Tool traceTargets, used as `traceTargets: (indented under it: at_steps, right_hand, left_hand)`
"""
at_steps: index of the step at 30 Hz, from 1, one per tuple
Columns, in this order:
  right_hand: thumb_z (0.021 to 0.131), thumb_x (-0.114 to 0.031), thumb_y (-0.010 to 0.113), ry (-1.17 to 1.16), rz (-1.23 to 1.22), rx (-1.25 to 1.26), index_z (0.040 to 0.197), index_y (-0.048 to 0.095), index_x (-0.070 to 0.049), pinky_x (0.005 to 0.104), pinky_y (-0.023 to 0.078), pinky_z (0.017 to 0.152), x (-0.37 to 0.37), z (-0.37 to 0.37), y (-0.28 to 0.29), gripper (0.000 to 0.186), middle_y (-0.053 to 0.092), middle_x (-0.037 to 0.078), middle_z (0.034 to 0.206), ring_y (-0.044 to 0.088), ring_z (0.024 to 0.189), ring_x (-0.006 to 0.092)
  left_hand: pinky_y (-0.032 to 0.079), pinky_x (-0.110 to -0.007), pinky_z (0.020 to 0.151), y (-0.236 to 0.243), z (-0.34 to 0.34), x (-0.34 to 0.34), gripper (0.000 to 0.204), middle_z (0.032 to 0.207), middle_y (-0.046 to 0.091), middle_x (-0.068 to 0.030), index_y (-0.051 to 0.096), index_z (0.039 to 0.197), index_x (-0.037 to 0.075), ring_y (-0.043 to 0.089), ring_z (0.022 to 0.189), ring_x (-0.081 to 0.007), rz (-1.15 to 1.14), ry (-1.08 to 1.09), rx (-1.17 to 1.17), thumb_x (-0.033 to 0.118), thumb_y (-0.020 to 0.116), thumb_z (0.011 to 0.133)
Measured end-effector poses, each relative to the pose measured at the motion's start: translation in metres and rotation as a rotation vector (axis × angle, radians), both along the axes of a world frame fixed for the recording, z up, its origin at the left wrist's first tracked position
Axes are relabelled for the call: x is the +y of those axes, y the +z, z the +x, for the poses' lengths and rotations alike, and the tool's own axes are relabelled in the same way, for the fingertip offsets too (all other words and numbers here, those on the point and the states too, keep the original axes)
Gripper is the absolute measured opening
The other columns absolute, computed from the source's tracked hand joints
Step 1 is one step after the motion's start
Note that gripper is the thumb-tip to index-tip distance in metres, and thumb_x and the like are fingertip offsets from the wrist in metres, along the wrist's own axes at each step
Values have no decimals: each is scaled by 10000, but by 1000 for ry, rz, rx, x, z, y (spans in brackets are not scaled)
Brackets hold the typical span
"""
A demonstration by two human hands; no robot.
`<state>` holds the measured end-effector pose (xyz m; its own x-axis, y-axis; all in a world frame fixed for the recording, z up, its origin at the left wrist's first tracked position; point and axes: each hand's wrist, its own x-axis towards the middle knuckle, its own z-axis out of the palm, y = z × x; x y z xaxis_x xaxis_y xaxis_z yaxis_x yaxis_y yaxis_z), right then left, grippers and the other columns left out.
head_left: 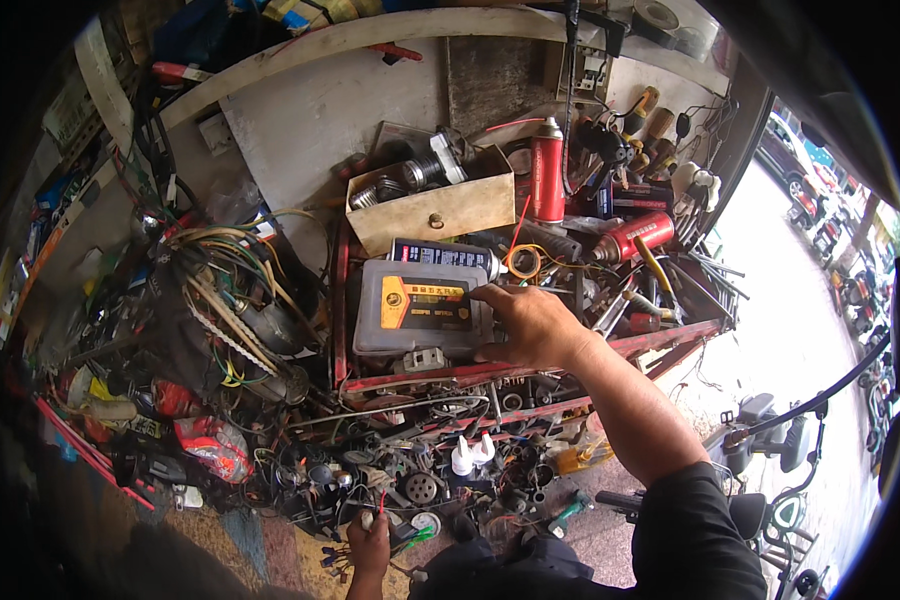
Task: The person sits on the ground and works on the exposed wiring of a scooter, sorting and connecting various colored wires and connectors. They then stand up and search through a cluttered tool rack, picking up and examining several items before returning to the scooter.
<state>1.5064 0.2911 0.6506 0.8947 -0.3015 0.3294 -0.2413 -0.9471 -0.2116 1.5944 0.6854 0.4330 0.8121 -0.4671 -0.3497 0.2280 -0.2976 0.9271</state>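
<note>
My right hand (540, 325) grips the right edge of a flat, translucent plastic case (370, 310) with a black and yellow label on its lid. Its fingers lie on the lid and the thumb is at the near corner. The case rests on the cluttered red tool tray (450, 378). A small grey block (422, 360) sits at its near edge. Low in the picture, my left hand (368, 548) is closed around something small with a pale part and a red tip; I cannot make out what it is. Green-ended leads (417, 538) show beside that hand.
Behind the case stands a cream drawer (435, 215) holding metal parts. A red spray can (548, 170) stands upright beside it; another red can (635, 237) lies tilted. Tangled cables (230, 290) crowd the left. Loose parts, including two white pieces (472, 455), fill the space below the tray.
</note>
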Motion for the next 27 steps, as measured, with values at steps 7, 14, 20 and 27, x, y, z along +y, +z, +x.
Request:
traceTargets:
  at_steps: [7,14,20,27]
  right_hand:
    - [787,-186,718,137,240,-74,1184,607,-69,404,550,640,4,-5,17,428,677,159,781,678,685,321]
    - [846,-136,692,-125,417,-498,1025,631,35,354,533,665,-25,-1,27,255,687,192,793,696,716,250]
    - [847,-136,711,-185,494,-740,1049,604,25,329,525,658,-19,10,9,280,670,160,749,673,673,232]
    - [832,-68,711,-120,502,-686,988,649,31,287,558,652,12,23,-2,195,653,142,945,692,734,200]
  left_hand:
    - [415,-349,593,7,-1,7,193,680,572,-40,558,792,19,508,611,-142,-11,9,-2,182,590,890]
    - [422,-309,585,2,0,7,163,664,587,-23,563,755,22,536,613,-128,-18,27,-13,132,597,871]
    - [420,-302,586,-3,1,7,164,661,582,-18,561,758,24,530,611,-123,-29,10,-6,135,604,870]
    - [429,-332,600,-10,5,11,173,678,587,-38,565,764,29,540,624,-146,-53,-17,-34,156,611,872]
